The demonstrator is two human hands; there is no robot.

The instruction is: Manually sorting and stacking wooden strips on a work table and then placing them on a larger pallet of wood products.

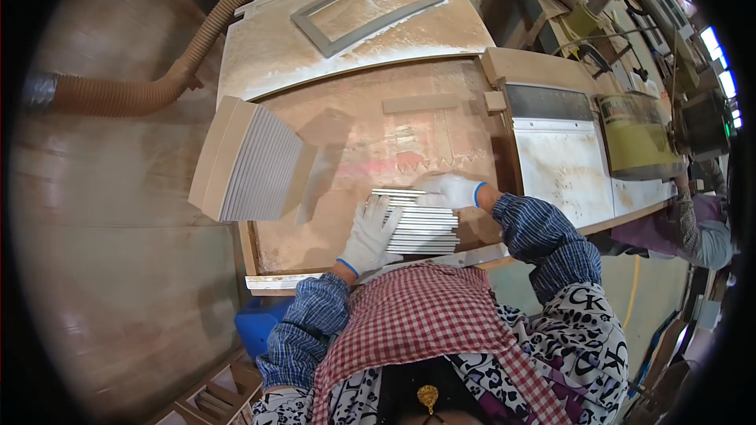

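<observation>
Both hands wear white knitted work gloves with blue cuff bands: the left hand [368,230] and the right hand [450,190]. The sleeves [543,230] are dark blue checked cloth, loose and creased at the elbows. A red-and-white checked scarf [425,316] drapes over a black-and-white patterned top [579,338], with a small gold ornament [428,397] below it.

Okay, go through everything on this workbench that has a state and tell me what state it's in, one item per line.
Left hand: gloved, open, flat on the strips.
Right hand: gloved, resting on the strips' far end.
Grey strips: lying flat, side by side.
Stack of boards: fanned, leaning over the bench edge.
Grey frame: flat on a dusty board.
Dust hose: draped across the bench.
</observation>
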